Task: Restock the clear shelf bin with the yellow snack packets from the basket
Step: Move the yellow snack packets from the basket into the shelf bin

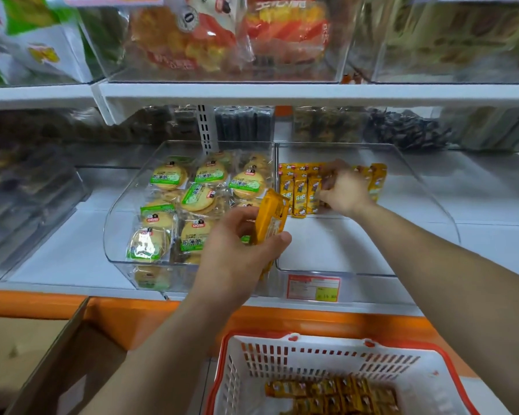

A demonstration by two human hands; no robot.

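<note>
A clear shelf bin (426, 205) on the lower shelf holds a row of upright yellow snack packets (300, 193) at its back. My right hand (343, 187) reaches into the bin and pinches packets in that row. My left hand (240, 250) grips a small stack of yellow packets (271, 218) in front of the divide between the two bins. A white basket (282, 363) with a red rim sits below, with several more yellow packets (333, 390) lying in its bottom.
The neighbouring clear bin (117, 223) on the left is full of green-labelled round biscuit packs. A price tag (313, 287) is fixed below the bin front. A cardboard box (57, 363) stands at lower left. Upper shelf bins hold other snacks.
</note>
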